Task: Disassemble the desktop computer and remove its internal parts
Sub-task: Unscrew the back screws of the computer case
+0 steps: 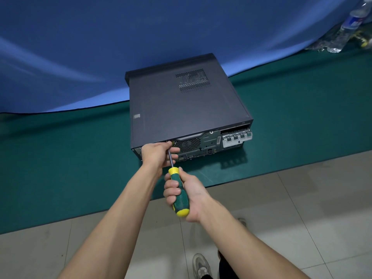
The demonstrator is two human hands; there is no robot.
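Observation:
A black desktop computer case [181,103] lies flat on the green table mat [60,158], its rear panel with fan grille and ports facing me. My right hand [187,194] grips the green and yellow handle of a screwdriver [179,190]. Its metal shaft runs up to the top left of the rear panel. My left hand [157,154] rests against the rear panel there, its fingers curled round the shaft near the tip. The tip and the screw are hidden behind those fingers.
A blue cloth [100,47] hangs behind the case. Plastic bottles [350,23] lie at the far right corner. The mat's front edge runs close to my arms, with tiled floor [302,208] and a shoe [201,266] below.

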